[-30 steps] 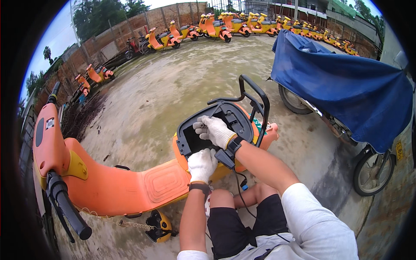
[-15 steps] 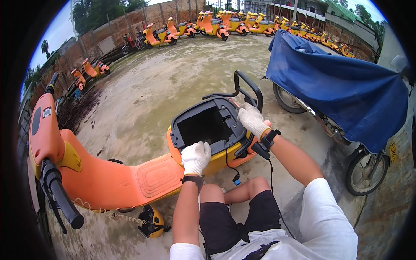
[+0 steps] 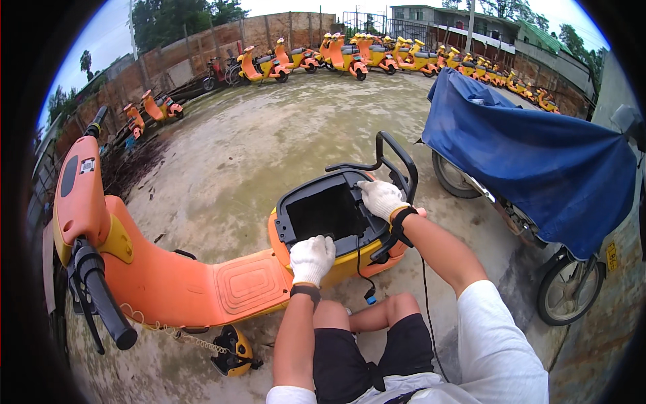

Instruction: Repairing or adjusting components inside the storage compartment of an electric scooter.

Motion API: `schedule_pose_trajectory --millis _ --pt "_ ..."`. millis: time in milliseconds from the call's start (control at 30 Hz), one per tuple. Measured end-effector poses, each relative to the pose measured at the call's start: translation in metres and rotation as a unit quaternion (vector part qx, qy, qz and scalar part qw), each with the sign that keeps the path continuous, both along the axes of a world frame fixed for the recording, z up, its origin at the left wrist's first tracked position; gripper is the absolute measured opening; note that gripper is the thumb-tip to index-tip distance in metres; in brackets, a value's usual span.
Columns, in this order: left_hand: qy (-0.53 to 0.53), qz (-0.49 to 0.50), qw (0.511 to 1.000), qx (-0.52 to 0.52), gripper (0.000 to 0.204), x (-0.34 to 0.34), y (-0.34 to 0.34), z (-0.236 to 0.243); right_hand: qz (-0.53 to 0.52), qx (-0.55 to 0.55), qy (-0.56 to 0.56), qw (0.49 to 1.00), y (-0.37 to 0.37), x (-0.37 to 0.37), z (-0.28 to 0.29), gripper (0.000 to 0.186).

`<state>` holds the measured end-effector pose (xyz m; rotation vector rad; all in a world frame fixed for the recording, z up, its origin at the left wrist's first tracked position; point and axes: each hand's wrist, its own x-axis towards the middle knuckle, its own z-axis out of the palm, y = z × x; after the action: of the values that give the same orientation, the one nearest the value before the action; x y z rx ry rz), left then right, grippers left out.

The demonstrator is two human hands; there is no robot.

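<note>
An orange and yellow scooter (image 3: 176, 289) stands before me with its black-rimmed battery compartment (image 3: 286, 227) uncovered. The inside is dark. My left hand (image 3: 312, 260), in a white knit glove, is closed at the rim's near edge; its fingertips are partly hidden. My right hand (image 3: 381, 200), gloved likewise, rests at the rim's right rear, index finger reaching forward and the other fingers curled. Whether something lies in its grip is hidden. From the compartment's near side hangs a black cable (image 3: 359, 259) with a blue-tipped plug (image 3: 371, 298).
A black rear rack (image 3: 397, 151) rises behind my right hand. On the ground by the footboard lies a yellow and black helmet (image 3: 235, 351), tied by a coiled cord (image 3: 176, 331). A motorcycle under a blue cover (image 3: 518, 155) stands to the right. Several parked scooters (image 3: 346, 57) line the far wall.
My view has shifted, so the scooter sits lower and further right. My right hand has turned and moved slightly inward over the rim. A thin reddish tip at its fingers no longer shows.
</note>
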<state>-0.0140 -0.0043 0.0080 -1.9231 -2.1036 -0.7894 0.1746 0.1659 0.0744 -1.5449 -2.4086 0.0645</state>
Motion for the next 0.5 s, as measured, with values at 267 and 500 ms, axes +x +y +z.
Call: schedule_pose_trajectory --millis 267,500 --pt "0.005 0.002 1.0 0.012 0.042 0.0 0.001 -0.001 0.008 -0.035 -0.021 0.999 -0.006 -0.002 0.001 0.042" --pt "-0.004 -0.004 0.998 0.062 0.037 -0.001 0.001 -0.005 -0.027 -0.28 0.199 0.939 -0.02 -0.026 0.009 0.061"
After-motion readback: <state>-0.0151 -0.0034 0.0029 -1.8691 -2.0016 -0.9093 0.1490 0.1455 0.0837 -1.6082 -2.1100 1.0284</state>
